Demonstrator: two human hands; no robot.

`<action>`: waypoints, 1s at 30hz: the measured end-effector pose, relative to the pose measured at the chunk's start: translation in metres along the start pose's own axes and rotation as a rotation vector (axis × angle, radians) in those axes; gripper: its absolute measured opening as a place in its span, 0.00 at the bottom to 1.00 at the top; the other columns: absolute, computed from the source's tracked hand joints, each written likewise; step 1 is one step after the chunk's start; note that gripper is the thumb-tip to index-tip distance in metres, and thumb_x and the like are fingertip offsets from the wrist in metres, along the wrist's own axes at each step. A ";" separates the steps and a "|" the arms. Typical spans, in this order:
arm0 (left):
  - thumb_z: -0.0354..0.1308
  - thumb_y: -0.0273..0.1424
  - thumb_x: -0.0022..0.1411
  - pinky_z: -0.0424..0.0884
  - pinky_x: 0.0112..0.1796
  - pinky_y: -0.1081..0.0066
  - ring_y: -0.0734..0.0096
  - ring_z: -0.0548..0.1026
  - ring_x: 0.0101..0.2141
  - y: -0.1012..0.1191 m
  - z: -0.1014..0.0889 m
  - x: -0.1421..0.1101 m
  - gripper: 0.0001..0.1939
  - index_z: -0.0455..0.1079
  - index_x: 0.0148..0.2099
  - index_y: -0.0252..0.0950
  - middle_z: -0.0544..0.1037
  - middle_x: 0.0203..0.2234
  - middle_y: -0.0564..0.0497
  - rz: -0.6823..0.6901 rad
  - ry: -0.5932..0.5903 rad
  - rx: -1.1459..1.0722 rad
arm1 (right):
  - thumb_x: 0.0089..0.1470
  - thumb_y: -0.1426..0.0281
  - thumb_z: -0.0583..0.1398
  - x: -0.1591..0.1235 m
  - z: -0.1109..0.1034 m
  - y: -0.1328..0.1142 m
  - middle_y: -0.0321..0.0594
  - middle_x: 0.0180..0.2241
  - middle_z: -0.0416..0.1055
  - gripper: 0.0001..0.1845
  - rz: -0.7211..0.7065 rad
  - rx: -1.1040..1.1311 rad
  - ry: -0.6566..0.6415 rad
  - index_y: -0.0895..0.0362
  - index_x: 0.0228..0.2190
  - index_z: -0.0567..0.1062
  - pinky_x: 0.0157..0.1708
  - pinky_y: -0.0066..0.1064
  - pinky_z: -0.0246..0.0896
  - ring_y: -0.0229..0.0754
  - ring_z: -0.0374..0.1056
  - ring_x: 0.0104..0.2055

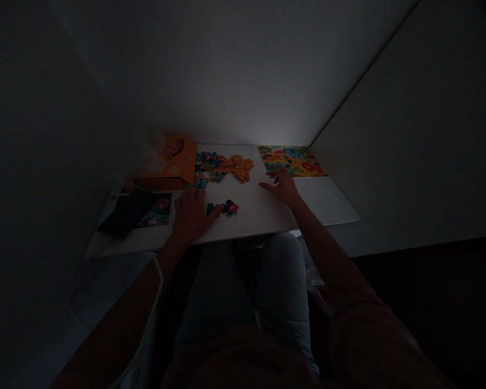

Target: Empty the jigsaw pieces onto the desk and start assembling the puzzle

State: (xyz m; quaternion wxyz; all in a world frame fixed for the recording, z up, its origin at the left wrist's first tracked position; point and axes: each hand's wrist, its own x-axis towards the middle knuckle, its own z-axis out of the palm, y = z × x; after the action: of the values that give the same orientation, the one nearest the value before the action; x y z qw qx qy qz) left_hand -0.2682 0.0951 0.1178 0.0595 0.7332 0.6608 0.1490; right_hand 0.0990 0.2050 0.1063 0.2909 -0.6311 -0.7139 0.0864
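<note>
While left hand [190, 216] touches jigsaw pieces [222, 208], right hand [281, 186] open nearby

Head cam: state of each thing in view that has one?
Left hand: open, resting on the table, fingers at the dark pieces.
Right hand: open, fingers spread, holding nothing.
Puzzle pieces: loose, in a heap.
Dark puzzle pieces: lying flat in a small cluster.
Orange box: beside the heap; open or shut unclear in the dark.
Picture sheet: flat, uncovered.
Picture card: flat, partly covered.
Black object: lying across the card's edge.
</note>
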 end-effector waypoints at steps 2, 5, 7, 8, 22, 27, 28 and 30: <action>0.53 0.61 0.78 0.65 0.75 0.36 0.28 0.69 0.74 0.001 -0.002 0.000 0.42 0.68 0.78 0.36 0.73 0.75 0.25 -0.002 -0.005 -0.012 | 0.63 0.49 0.77 0.020 0.021 -0.024 0.56 0.61 0.81 0.29 -0.006 -0.002 -0.050 0.54 0.56 0.87 0.57 0.53 0.82 0.53 0.82 0.45; 0.56 0.61 0.77 0.66 0.74 0.36 0.27 0.70 0.74 0.004 -0.006 -0.001 0.42 0.69 0.77 0.36 0.73 0.75 0.25 -0.012 -0.014 -0.018 | 0.63 0.51 0.77 0.044 0.045 -0.053 0.59 0.61 0.82 0.28 0.012 -0.023 -0.087 0.55 0.55 0.87 0.60 0.54 0.80 0.59 0.83 0.51; 0.57 0.60 0.77 0.67 0.74 0.36 0.27 0.70 0.74 0.006 -0.008 -0.002 0.41 0.69 0.78 0.37 0.73 0.76 0.25 -0.022 -0.018 -0.011 | 0.63 0.49 0.77 0.053 0.053 -0.066 0.60 0.61 0.82 0.27 0.026 -0.031 -0.105 0.54 0.53 0.87 0.63 0.56 0.78 0.64 0.82 0.57; 0.57 0.60 0.77 0.67 0.74 0.35 0.27 0.70 0.74 0.007 -0.009 -0.002 0.42 0.69 0.78 0.36 0.73 0.76 0.25 -0.024 -0.020 -0.007 | 0.63 0.49 0.77 0.056 0.055 -0.071 0.60 0.61 0.82 0.26 0.033 -0.029 -0.115 0.54 0.53 0.87 0.64 0.57 0.77 0.65 0.82 0.59; 0.54 0.63 0.77 0.68 0.74 0.31 0.29 0.71 0.73 -0.001 0.000 -0.001 0.42 0.70 0.77 0.39 0.74 0.75 0.27 0.008 0.006 -0.049 | 0.71 0.40 0.65 0.047 0.009 -0.082 0.50 0.49 0.88 0.27 0.049 0.407 0.001 0.51 0.43 0.81 0.47 0.46 0.86 0.49 0.84 0.41; 0.56 0.59 0.78 0.69 0.74 0.33 0.29 0.72 0.74 0.001 0.002 -0.002 0.39 0.71 0.77 0.38 0.75 0.74 0.27 0.001 0.041 -0.011 | 0.63 0.29 0.70 0.028 -0.032 -0.097 0.37 0.36 0.83 0.35 -0.074 0.710 0.091 0.48 0.38 0.82 0.34 0.34 0.80 0.39 0.76 0.31; 0.56 0.59 0.78 0.70 0.74 0.33 0.29 0.72 0.74 0.001 0.003 -0.002 0.39 0.71 0.76 0.38 0.75 0.74 0.27 0.003 0.045 -0.007 | 0.61 0.29 0.73 0.022 -0.040 -0.101 0.35 0.34 0.82 0.35 -0.123 0.769 0.111 0.48 0.37 0.82 0.33 0.32 0.78 0.38 0.74 0.30; 0.56 0.60 0.78 0.70 0.73 0.32 0.27 0.72 0.73 0.001 0.004 -0.002 0.39 0.71 0.76 0.38 0.75 0.74 0.26 0.013 0.054 -0.004 | 0.61 0.31 0.75 0.011 -0.057 -0.110 0.33 0.32 0.80 0.34 -0.203 0.816 0.146 0.48 0.36 0.83 0.31 0.31 0.74 0.37 0.72 0.29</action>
State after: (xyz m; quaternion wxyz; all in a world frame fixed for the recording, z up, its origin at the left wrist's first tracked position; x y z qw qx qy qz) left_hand -0.2666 0.0939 0.1141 0.0419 0.7331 0.6571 0.1705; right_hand 0.0347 0.1811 0.2098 0.5737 -0.3953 -0.6570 0.2879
